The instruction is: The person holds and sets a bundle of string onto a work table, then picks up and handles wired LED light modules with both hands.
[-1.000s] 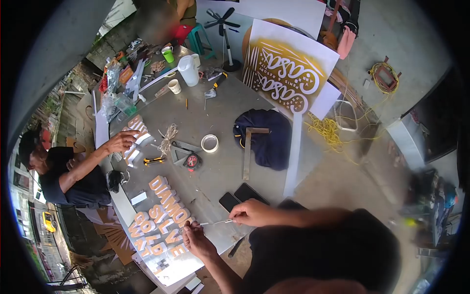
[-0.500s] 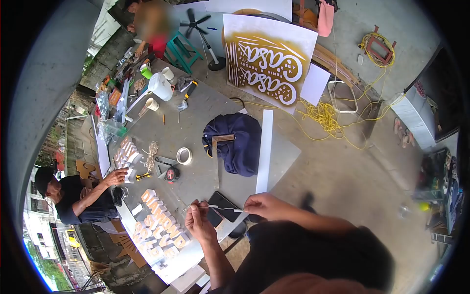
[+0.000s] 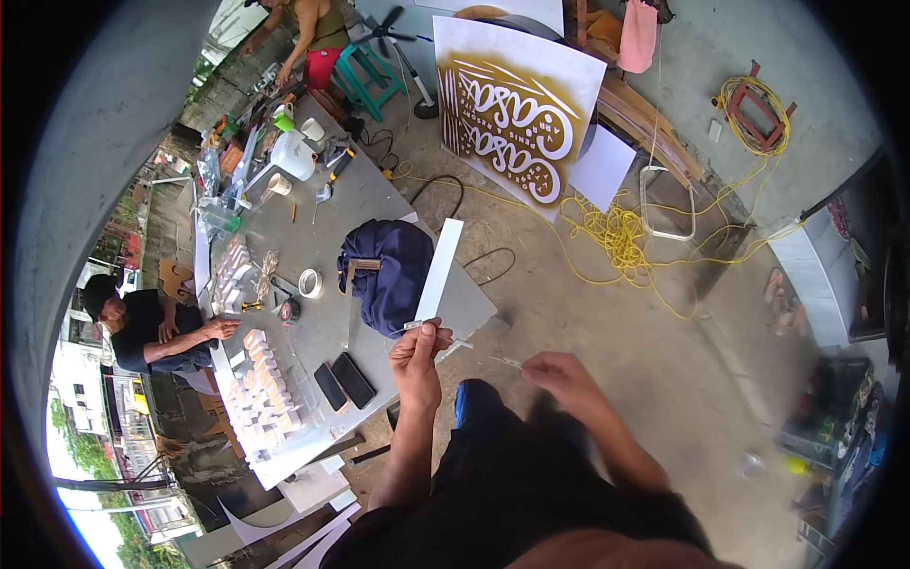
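Observation:
Above the table's near corner, my left hand (image 3: 415, 368) is closed in a pinch on a thin pale strip (image 3: 459, 343), whose ends stick out on both sides of the fingers. My right hand (image 3: 567, 381), slightly blurred, is over the floor to the right, its fingers closed on a thin light piece (image 3: 505, 360) that points toward my left hand. Whether the two pieces are joined cannot be made out. Left of my left hand, two dark phones (image 3: 331, 387) lie side by side. Beyond it are a navy cloth (image 3: 398, 266), a metal square (image 3: 352, 303) and a long white strip (image 3: 440, 273).
The grey table (image 3: 332, 218) bears block letters (image 3: 261, 389), a tape roll (image 3: 310, 282), a tape measure (image 3: 290, 310) and a white jug (image 3: 293, 156). A co-worker (image 3: 156, 322) sits at the left. Yellow cord (image 3: 616, 242) lies on the floor near a painted sign (image 3: 517, 114).
The view has swung right, showing more floor. My hands are farther apart: the right has moved out past the table edge, and the left is raised near the long white strip.

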Demonstrator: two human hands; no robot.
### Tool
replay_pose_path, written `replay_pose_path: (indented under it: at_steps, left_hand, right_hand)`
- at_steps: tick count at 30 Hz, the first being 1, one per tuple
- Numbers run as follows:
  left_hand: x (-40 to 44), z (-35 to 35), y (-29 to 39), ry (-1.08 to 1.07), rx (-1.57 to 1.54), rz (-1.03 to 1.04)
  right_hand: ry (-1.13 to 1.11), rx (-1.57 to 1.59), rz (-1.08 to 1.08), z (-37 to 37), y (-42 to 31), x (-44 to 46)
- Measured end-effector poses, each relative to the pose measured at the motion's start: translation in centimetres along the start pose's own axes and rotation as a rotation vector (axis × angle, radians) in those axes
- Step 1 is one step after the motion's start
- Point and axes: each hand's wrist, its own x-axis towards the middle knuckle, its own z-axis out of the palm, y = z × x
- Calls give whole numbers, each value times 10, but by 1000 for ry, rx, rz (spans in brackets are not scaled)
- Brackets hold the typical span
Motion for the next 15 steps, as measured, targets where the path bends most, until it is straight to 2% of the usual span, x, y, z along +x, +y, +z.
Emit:
replay_pose_path:
  at_steps: [5, 9, 11, 15]
  left_hand:
    - [18, 30, -9, 23, -57, -24]
    - [43, 43, -27, 83, -103, -49]
    - [60, 51, -35, 89, -173, -70]
    - [102, 67, -58, 152, -217, -19]
  right_hand:
    - [68, 199, -212, -28, 5, 22]
    - [62, 122, -174, -52, -16, 44]
    - [69, 56, -275, -67, -22, 57]
    - [72, 7, -167, -96, -55, 100]
